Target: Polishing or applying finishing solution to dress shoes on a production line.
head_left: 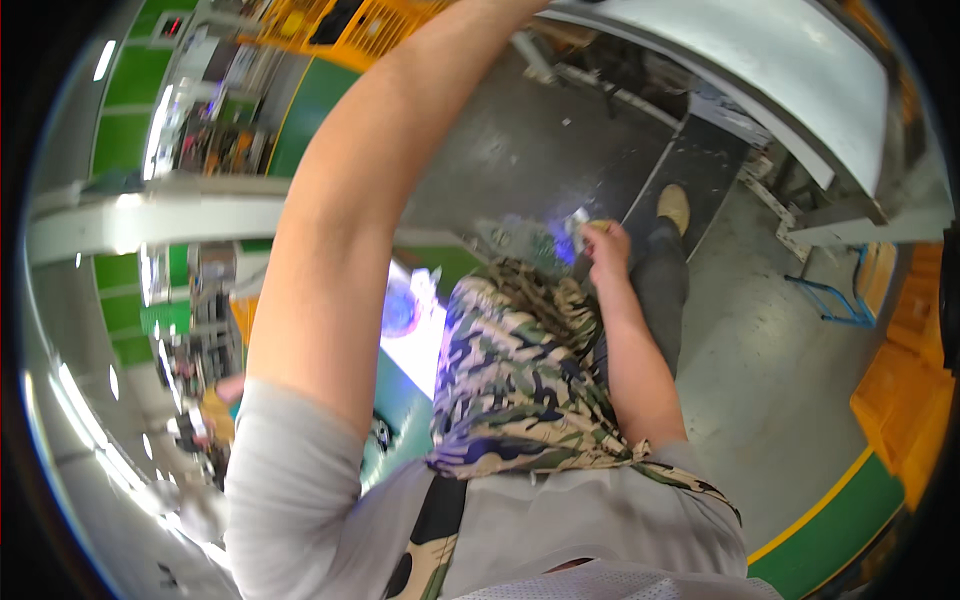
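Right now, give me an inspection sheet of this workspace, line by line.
Surface: grey concrete floor, with a dark scuffed metal plate ahead.
Job's things: small shiny item pinched at the fingertips, too blurred to identify.
Clutter: blue wire frame on the floor; orange crates at right.
Hands: right hand closed on the small item; left arm raised, its hand out of frame.
Cables: nothing seen.
Surroundings: curved white panel overhead, green and yellow floor marking, camouflage apron on the person.
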`<action>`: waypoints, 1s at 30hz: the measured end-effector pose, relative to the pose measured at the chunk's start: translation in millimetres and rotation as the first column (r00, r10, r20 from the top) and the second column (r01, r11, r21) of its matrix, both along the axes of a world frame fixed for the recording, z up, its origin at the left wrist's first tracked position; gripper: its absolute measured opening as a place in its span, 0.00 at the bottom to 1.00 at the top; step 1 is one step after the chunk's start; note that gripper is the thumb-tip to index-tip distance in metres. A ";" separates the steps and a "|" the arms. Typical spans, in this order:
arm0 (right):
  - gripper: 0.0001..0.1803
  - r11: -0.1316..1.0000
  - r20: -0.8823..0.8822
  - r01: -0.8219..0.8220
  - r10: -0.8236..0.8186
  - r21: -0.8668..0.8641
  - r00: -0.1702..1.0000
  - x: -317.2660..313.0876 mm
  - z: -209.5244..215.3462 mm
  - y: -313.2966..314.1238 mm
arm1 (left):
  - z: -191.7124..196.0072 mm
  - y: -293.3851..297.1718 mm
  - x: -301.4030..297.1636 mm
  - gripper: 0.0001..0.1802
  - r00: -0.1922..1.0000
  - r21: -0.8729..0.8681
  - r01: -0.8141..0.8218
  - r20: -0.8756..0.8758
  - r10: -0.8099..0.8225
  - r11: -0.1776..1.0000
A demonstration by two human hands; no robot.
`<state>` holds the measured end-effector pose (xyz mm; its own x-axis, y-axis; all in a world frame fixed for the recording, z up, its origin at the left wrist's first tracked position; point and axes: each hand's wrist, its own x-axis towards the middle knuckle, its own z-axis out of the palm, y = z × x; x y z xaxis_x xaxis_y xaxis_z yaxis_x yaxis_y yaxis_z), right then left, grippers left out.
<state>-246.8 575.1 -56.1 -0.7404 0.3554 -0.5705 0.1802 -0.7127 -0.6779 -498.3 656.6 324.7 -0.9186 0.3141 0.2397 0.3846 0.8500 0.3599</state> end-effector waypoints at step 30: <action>0.09 0.879 0.159 -0.475 0.474 -0.031 0.866 -17.4 36.0 -43.5 | -408.3 -744.2 640.6 0.41 -0.089 -0.209 -0.978 0.409 0.908 -0.001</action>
